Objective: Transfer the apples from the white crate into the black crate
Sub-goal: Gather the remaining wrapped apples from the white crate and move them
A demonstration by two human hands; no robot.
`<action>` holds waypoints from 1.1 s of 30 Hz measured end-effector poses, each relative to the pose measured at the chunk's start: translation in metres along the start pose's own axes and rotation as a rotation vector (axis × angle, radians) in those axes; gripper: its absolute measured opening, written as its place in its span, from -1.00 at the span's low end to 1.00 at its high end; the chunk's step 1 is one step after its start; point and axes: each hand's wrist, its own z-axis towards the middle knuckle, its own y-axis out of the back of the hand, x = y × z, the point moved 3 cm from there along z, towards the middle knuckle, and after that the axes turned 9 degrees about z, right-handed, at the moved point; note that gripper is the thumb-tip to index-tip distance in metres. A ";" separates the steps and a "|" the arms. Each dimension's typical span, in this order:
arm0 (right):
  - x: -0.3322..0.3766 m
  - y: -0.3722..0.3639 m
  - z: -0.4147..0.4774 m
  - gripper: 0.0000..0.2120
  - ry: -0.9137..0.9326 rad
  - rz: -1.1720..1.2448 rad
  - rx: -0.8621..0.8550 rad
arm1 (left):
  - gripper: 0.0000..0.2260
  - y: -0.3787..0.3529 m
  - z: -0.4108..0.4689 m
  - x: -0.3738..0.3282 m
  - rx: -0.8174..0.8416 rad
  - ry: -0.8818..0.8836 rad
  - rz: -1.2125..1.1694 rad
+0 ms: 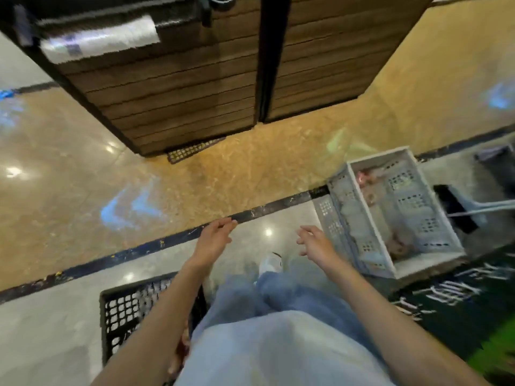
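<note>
The head camera looks steeply down, and the whole picture is smeared by motion. The left hand is stretched forward over the floor, its fingers nearly straight and close together, holding nothing. The right hand reaches forward beside it, fingers loosely spread and a little bent, also holding nothing. The two hands are apart, with a white shoe and blue trouser legs showing below and between them. The white crate stands on the floor to the right, just beside the right hand. Inside it lie pale and pinkish round shapes that look like the apples, too blurred to count. The black crate sits near and to the left, partly hidden under the left forearm. A reddish patch shows at its right edge, but I cannot tell what it is. A dark stripe crosses the floor under the hands. Far off stands a wooden slatted counter, and a green mat with white lettering lies near right.
</note>
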 end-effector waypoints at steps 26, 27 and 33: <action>0.013 0.205 0.088 -0.67 -0.247 0.870 -0.743 | -0.75 -0.259 0.143 -0.334 0.520 -0.344 0.787; 0.007 0.211 0.085 -0.67 -0.267 0.896 -0.760 | -0.77 -0.277 0.141 -0.340 0.543 -0.364 0.813; -0.031 0.253 0.082 -0.73 -0.330 1.008 -0.791 | -0.89 -0.353 0.127 -0.346 0.615 -0.365 0.900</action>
